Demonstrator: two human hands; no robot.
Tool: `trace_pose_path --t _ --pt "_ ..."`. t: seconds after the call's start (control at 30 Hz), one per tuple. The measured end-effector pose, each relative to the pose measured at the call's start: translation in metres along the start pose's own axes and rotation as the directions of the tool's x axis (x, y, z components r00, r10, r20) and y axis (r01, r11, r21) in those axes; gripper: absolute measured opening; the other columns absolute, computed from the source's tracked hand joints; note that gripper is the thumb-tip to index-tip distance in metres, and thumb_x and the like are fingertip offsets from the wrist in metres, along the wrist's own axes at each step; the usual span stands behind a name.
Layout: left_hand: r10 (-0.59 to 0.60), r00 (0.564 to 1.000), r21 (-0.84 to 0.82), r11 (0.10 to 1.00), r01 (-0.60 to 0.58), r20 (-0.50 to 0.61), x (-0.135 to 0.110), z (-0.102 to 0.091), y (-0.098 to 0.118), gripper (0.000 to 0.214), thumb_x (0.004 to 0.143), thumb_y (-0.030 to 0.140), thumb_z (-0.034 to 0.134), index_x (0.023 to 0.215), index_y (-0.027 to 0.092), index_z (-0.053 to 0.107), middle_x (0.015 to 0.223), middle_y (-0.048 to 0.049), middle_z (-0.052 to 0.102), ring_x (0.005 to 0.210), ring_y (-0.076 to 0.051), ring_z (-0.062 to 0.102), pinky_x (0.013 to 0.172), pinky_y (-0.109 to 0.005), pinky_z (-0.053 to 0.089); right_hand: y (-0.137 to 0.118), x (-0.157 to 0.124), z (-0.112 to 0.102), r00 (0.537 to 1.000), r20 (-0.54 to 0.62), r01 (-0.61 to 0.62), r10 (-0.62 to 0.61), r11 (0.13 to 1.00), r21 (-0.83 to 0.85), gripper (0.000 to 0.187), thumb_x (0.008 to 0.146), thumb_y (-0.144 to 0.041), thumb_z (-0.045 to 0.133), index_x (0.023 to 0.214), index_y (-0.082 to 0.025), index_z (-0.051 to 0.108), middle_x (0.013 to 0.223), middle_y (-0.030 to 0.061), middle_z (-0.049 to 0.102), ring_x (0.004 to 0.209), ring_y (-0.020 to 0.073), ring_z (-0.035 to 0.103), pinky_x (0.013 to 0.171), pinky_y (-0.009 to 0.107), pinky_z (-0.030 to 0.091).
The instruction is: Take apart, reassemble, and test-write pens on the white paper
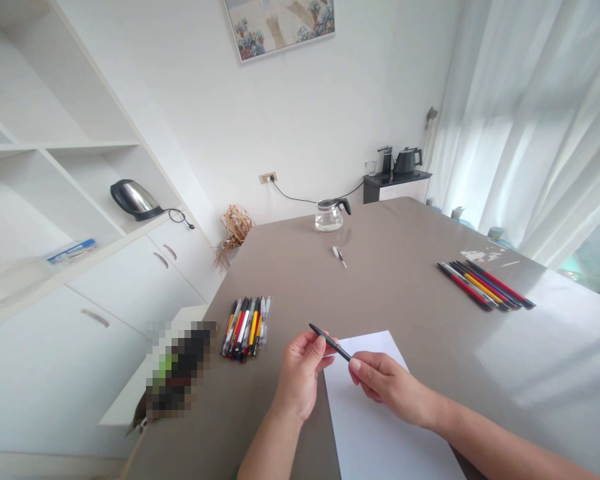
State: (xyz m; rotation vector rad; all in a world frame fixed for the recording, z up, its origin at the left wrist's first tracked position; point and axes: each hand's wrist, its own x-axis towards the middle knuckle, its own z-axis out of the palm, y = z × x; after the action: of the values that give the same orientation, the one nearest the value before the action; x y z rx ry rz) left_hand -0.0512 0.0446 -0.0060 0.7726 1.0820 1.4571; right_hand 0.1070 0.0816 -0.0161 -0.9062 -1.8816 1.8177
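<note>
Left hand (pixel 300 375) and right hand (pixel 386 385) pinch one black pen (pixel 330 342) above white paper (pixel 380 433); contents of the glass jug (pixel 329 216) unclear.

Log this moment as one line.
left hand, right hand: gripping black pen | below: white paper | table: pen bundle, pen row

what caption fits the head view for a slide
The left hand and right hand hold a black pen by a white sheet on the table, between a left pen pile and right pen row
</note>
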Motion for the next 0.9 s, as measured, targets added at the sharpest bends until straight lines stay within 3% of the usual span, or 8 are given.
trace_pose_path --t 0.07,0.23,0.43,0.63,0.77,0.9 --pt "0.02 1.0 -0.022 1.0 -0.02 -0.006 0.0003 -0.0007 -0.0004 0.014 0.076 0.026 0.055 0.085 0.016 0.055 0.082 -0.0066 0.063 0.077 -0.015 0.058 0.067 -0.025 0.042 -0.0008 -0.0008 0.0009 1.0 0.007 0.002 -0.002 1.0 -0.012 0.04 0.081 -0.05 0.029 0.068 -0.015 0.044 0.052 -0.0044 0.033 0.047 0.0065 0.029 0.044 0.019 0.024" --pt "-0.013 1.0 -0.037 0.999 0.013 0.005 0.0009 -0.0006 0.0 0.027 0.079 0.03 0.05 0.102 0.016 0.051 0.091 -0.0105 0.061 0.083 -0.018 0.058 0.069 -0.029 0.043 -0.0054 -0.0028 0.0026 1.0 0.006 0.012 -0.012 1.0 -0.021 0.041 0.082 -0.05 0.027 0.07 -0.015 0.045 0.053 -0.004 0.035 0.048 0.0065 0.029 0.045 0.019 0.025" --pt "0.114 0.993 0.028 0.993 -0.113 -0.034 -0.0009 0.0018 0.0002 0.01 0.076 0.025 0.055 0.079 0.015 0.053 0.073 -0.0029 0.059 0.07 -0.012 0.055 0.065 -0.025 0.042 -0.008 -0.0034 0.0038 0.998 0.057 0.012 -0.011 0.999 -0.032 0.044 0.082 -0.05 0.027 0.08 -0.014 0.051 0.053 -0.0036 0.038 0.047 0.0063 0.032 0.045 0.019 0.027" --pt "0.235 0.972 0.058 0.971 -0.233 -0.026 -0.004 0.0061 0.0011 0.008 0.075 0.023 0.055 0.079 0.017 0.05 0.067 0.0014 0.053 0.066 -0.01 0.053 0.063 -0.023 0.041 -0.0056 -0.0021 0.0054 0.998 0.025 0.059 -0.057 0.995 -0.078 0.044 0.081 -0.049 0.032 0.086 -0.013 0.056 0.055 -0.0028 0.038 0.049 0.0064 0.034 0.046 0.019 0.029" --pt "0.191 0.982 0.096 0.977 -0.19 0.001 -0.0039 0.0036 0.0009 0.025 0.079 0.027 0.05 0.102 0.018 0.05 0.076 -0.0027 0.056 0.071 -0.013 0.054 0.067 -0.027 0.043 -0.004 -0.0018 0.0062 0.998 0.004 0.064 -0.064 0.998 -0.025 0.042 0.082 -0.048 0.032 0.088 -0.013 0.055 0.054 -0.0039 0.035 0.046 0.0057 0.031 0.044 0.019 0.027" --pt "0.125 0.991 0.123 0.984 -0.13 0.045 -0.0041 0.0025 0.0017 0.026 0.08 0.028 0.047 0.101 0.015 0.052 0.089 -0.0093 0.059 0.082 -0.018 0.055 0.072 -0.032 0.043 -0.0025 -0.0009 0.0061 0.999 0.019 0.024 -0.026 0.996 0.081 0.042 0.082 -0.048 0.03 0.089 -0.013 0.053 0.053 -0.0046 0.033 0.045 0.0057 0.029 0.043 0.019 0.026"
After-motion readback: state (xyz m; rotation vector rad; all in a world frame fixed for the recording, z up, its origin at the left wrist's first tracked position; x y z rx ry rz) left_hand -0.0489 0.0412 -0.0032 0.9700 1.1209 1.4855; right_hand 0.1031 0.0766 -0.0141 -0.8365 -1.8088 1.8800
